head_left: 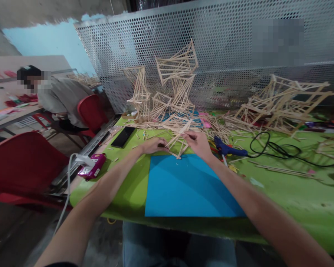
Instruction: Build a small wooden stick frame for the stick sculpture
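Observation:
A small frame of thin wooden sticks (178,157) is between my two hands, over the far edge of a blue sheet (189,193). My left hand (155,145) pinches it on its left side. From the right, my right hand (198,142) has its fingers closed on the frame's upper sticks. Fingers partly cover the joints, so their exact grip is hidden. Just right of my right hand lies a blue glue gun (230,149), its nozzle end toward the hand. Loose wooden sticks (217,128) are heaped behind.
Stacked stick structures (180,92) stand at the back before a perforated metal panel (225,48); another structure (281,102) is at right. A black cable (284,148) trails rightward. At left are a phone (123,137), a purple power strip (96,167), red chairs (25,159) and a seated person (61,96).

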A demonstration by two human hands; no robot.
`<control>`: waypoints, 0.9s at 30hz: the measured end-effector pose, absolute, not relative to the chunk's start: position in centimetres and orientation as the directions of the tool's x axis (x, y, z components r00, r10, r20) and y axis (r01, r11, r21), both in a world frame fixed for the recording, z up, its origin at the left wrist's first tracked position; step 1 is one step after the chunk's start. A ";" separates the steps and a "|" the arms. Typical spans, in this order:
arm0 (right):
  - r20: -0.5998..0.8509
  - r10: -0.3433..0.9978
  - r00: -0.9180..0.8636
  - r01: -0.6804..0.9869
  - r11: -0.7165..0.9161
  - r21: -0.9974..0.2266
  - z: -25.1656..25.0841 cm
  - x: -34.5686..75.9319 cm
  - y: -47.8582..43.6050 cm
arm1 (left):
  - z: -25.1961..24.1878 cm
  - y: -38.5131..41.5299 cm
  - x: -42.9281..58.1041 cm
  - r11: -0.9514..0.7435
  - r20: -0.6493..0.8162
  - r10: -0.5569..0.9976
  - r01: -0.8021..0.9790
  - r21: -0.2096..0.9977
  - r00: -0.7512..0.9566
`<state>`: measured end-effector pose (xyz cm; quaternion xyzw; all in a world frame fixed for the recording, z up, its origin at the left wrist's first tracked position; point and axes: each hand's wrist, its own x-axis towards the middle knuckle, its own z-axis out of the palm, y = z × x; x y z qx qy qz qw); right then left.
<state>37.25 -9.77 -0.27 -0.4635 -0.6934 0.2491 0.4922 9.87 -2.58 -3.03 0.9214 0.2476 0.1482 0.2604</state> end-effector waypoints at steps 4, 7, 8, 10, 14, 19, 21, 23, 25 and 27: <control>0.448 0.890 -0.090 0.392 0.445 -0.805 -0.4 37.3 -9.7 | -2.9 -2.7 9.9 -0.737 0.135 0.536 0.384 0.556 0.833; 0.453 0.887 -0.091 0.402 0.449 -0.798 -0.7 37.3 -9.5 | -3.0 -2.6 9.8 -0.736 0.139 0.532 0.375 0.563 0.835; 0.456 0.885 -0.095 0.407 0.453 -0.793 -0.8 37.4 -9.4 | -3.1 -2.5 9.8 -0.739 0.141 0.533 0.377 0.559 0.835; 0.475 0.874 -0.103 0.413 0.472 -0.779 -0.9 37.4 -9.2 | -3.2 -2.4 9.8 -0.746 0.143 0.532 0.383 0.545 0.834; 0.511 0.856 -0.080 0.391 0.499 -0.773 -0.9 37.5 -9.2 | -3.1 -2.4 9.8 -0.749 0.141 0.529 0.383 0.540 0.837; 0.492 0.868 -0.065 0.371 0.478 -0.796 -0.5 37.4 -9.3 | -3.2 -2.4 9.8 -0.750 0.148 0.519 0.365 0.552 0.842; 0.486 0.871 -0.069 0.356 0.477 -0.804 -0.5 37.2 -9.4 | -3.3 -2.3 9.8 -0.752 0.152 0.519 0.365 0.548 0.841; 0.484 0.871 -0.082 0.353 0.480 -0.803 -0.6 37.1 -9.5 | -3.4 -2.3 9.8 -0.753 0.154 0.522 0.369 0.544 0.839; 0.485 0.869 -0.099 0.369 0.484 -0.793 -0.6 37.0 -9.6 | -3.4 -2.2 9.8 -0.752 0.152 0.526 0.374 0.543 0.837; 0.490 0.864 -0.113 0.391 0.492 -0.778 -0.6 37.0 -9.7 | -3.4 -2.3 9.8 -0.749 0.153 0.526 0.370 0.549 0.837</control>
